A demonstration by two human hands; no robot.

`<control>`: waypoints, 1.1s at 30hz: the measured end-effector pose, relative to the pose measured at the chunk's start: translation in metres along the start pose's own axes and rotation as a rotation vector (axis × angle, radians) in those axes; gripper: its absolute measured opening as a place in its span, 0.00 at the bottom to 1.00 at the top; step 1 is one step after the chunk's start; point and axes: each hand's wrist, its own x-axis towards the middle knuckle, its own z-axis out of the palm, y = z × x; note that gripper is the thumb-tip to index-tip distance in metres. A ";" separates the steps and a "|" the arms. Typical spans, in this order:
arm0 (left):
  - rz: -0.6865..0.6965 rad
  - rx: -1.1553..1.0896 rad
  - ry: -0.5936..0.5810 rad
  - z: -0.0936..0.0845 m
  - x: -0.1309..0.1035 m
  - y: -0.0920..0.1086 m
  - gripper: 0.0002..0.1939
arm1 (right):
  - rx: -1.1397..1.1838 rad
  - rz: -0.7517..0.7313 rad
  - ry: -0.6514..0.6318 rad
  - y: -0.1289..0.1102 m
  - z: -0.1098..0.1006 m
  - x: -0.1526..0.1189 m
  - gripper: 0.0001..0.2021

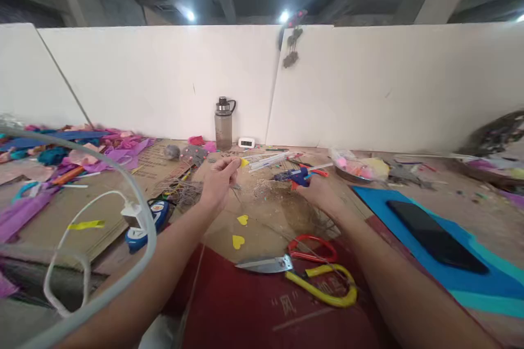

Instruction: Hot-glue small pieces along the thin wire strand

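Yellow piece point(244, 163) | held over the cardboard point(262, 204), left of the glue gun point(298, 175) | left hand point(221, 180): fingers pinched on the piece; right hand point(317, 192): fingers wrapped round the glue gun's handle | piece probably light, thin, easily creased, best pinched at its edge; gun likely stiff, heavier, best held by its handle

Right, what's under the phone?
The black phone rests on a blue sheet, with turquoise material showing past its edges. Whatever lies directly beneath the phone is covered and can't be seen.
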 end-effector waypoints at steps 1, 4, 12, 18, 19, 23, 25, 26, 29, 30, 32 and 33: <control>-0.005 0.000 0.009 0.000 0.000 0.000 0.13 | 0.013 -0.019 0.052 -0.002 -0.002 0.000 0.07; -0.021 0.008 0.045 -0.001 0.001 0.001 0.13 | 0.142 -0.091 0.139 -0.008 -0.005 -0.002 0.08; -0.044 0.065 0.143 -0.006 0.005 -0.004 0.13 | 0.807 -0.437 -0.026 -0.028 0.012 -0.035 0.16; -0.026 0.066 0.145 -0.005 0.004 -0.003 0.13 | 0.571 -0.613 0.042 -0.029 0.021 -0.047 0.15; -0.025 0.065 0.143 -0.005 0.004 -0.003 0.13 | 0.512 -0.625 0.069 -0.029 0.021 -0.048 0.15; -0.017 0.074 0.144 -0.003 0.002 -0.001 0.14 | 0.323 -0.678 0.176 -0.031 0.019 -0.052 0.15; -0.008 0.081 0.148 -0.002 0.001 0.000 0.14 | 0.275 -0.700 0.200 -0.032 0.018 -0.054 0.15; -0.005 0.086 0.151 -0.002 0.001 0.000 0.14 | 0.259 -0.708 0.207 -0.033 0.018 -0.054 0.15; 0.005 0.102 0.155 -0.001 0.000 0.001 0.14 | 0.227 -0.728 0.216 -0.033 0.018 -0.055 0.15; 0.009 0.108 0.155 -0.001 0.000 0.000 0.13 | 0.215 -0.734 0.222 -0.032 0.019 -0.055 0.16; 0.018 0.122 0.153 -0.001 0.000 -0.001 0.13 | 0.179 -0.737 0.244 -0.032 0.019 -0.055 0.17; 0.021 0.128 0.153 -0.002 0.000 -0.001 0.13 | 0.157 -0.735 0.257 -0.031 0.020 -0.055 0.17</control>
